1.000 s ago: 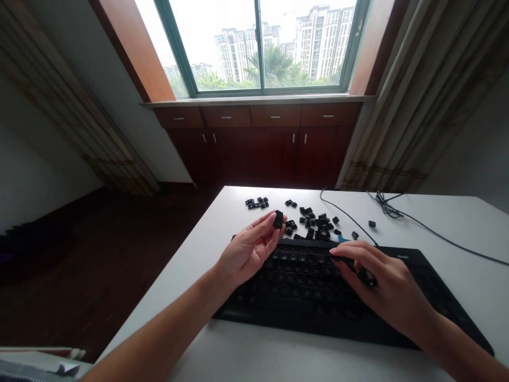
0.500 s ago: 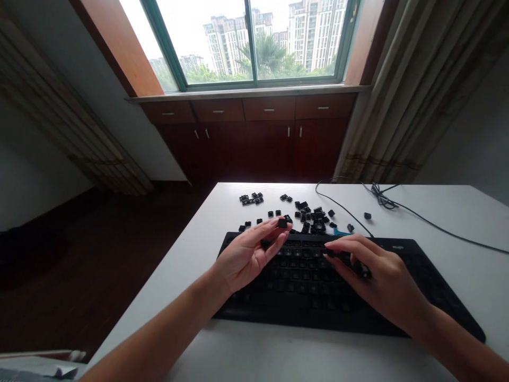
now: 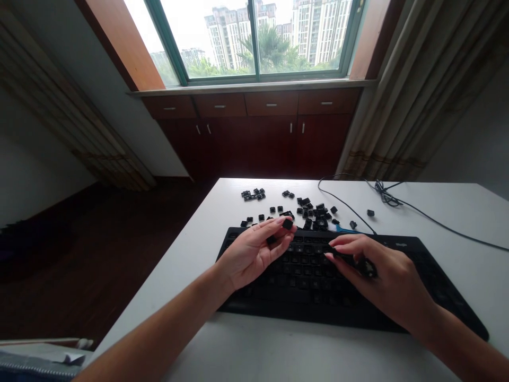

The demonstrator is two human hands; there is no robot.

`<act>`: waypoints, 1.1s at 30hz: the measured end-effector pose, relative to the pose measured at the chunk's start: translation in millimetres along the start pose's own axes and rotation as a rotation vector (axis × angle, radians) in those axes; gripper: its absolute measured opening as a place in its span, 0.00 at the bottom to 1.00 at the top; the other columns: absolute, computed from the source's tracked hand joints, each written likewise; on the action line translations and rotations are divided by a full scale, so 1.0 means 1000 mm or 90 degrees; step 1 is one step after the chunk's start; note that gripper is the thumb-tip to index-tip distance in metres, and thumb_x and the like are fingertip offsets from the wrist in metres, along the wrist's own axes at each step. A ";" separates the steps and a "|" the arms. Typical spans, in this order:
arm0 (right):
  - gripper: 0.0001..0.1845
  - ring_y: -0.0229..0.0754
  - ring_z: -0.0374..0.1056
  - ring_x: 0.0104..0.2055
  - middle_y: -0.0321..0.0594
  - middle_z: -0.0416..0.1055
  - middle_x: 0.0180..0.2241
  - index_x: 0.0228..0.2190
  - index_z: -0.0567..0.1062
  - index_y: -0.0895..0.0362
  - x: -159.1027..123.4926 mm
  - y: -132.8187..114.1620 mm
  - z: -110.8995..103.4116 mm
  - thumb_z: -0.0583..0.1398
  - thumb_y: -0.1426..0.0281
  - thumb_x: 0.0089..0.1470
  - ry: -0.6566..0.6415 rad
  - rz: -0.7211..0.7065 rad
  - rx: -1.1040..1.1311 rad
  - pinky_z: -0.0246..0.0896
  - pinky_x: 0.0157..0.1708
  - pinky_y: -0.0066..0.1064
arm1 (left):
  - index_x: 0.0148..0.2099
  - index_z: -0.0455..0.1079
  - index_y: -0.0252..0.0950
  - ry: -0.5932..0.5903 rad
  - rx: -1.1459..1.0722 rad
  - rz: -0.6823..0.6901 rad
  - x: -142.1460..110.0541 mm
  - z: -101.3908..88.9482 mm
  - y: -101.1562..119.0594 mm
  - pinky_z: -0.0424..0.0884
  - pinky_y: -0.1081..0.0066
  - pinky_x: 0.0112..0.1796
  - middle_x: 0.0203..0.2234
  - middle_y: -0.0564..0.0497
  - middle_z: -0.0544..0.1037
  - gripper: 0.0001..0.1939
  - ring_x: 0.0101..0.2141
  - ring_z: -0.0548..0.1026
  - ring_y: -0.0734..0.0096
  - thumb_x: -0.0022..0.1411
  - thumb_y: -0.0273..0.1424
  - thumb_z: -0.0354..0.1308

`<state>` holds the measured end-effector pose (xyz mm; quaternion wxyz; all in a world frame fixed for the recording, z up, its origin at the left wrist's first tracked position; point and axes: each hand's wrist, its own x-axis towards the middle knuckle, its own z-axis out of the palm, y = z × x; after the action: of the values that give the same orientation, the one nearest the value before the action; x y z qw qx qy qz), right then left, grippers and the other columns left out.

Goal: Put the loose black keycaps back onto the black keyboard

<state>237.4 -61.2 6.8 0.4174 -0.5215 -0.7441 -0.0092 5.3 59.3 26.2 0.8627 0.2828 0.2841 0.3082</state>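
Note:
My left hand (image 3: pixel 254 252) pinches a small black keycap (image 3: pixel 287 224) between thumb and fingertips, above the far left part of a black keyboard (image 3: pixel 274 307). Over the keyboard's middle, my right hand (image 3: pixel 374 270) has its fingers curled round a dark object (image 3: pixel 368 268) with a shiny end. Its kind is hard to tell against the dark keys. The thumb and index tips of that hand are slightly apart, close to the keys. Loose black keycaps (image 3: pixel 320 212) lie scattered and piled just behind the keyboard.
A blue brush-like tool (image 3: pixel 345 229) lies among the keycaps at the keyboard's back edge. The black cable (image 3: pixel 437 220) runs across the right of the white table (image 3: pixel 183 217), with a bundled coil. Beyond stand a wooden cabinet (image 3: pixel 254 143) and a window.
The keycap in my left hand has turned slightly, and the left fingertips have shifted a little right. My right hand stays nearly in place. The whole view has tilted slightly.

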 end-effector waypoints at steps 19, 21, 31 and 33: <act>0.20 0.39 0.75 0.44 0.41 0.77 0.45 0.52 0.73 0.54 0.003 -0.002 -0.001 0.62 0.78 0.60 -0.027 -0.036 -0.013 0.74 0.44 0.30 | 0.46 0.79 0.25 -0.003 0.025 -0.009 -0.004 0.003 -0.002 0.77 0.76 0.49 0.46 0.39 0.79 0.09 0.44 0.79 0.70 0.65 0.24 0.63; 0.21 0.39 0.75 0.43 0.41 0.77 0.45 0.53 0.72 0.54 0.003 -0.002 -0.002 0.62 0.79 0.59 -0.034 -0.041 -0.003 0.74 0.42 0.29 | 0.47 0.79 0.26 -0.005 0.045 -0.016 -0.005 0.004 -0.001 0.76 0.75 0.50 0.46 0.40 0.79 0.09 0.44 0.78 0.70 0.65 0.24 0.63; 0.17 0.37 0.77 0.40 0.42 0.80 0.40 0.48 0.74 0.61 0.001 -0.019 0.001 0.67 0.76 0.56 -0.025 -0.154 0.039 0.72 0.38 0.26 | 0.49 0.77 0.33 -0.183 0.329 -0.145 -0.017 0.014 -0.006 0.59 0.82 0.28 0.25 0.57 0.66 0.13 0.25 0.60 0.85 0.64 0.35 0.65; 0.16 0.36 0.77 0.38 0.42 0.80 0.38 0.46 0.75 0.61 0.001 -0.019 0.001 0.67 0.75 0.56 -0.017 -0.157 0.057 0.72 0.36 0.26 | 0.50 0.76 0.35 -0.203 0.406 -0.131 -0.020 0.017 -0.007 0.57 0.80 0.27 0.25 0.57 0.65 0.15 0.26 0.59 0.83 0.64 0.37 0.64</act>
<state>221.8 -69.0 14.9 0.4259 -0.4069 -0.8078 -0.0206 6.0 35.7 39.2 0.7914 0.5514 0.2550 0.0678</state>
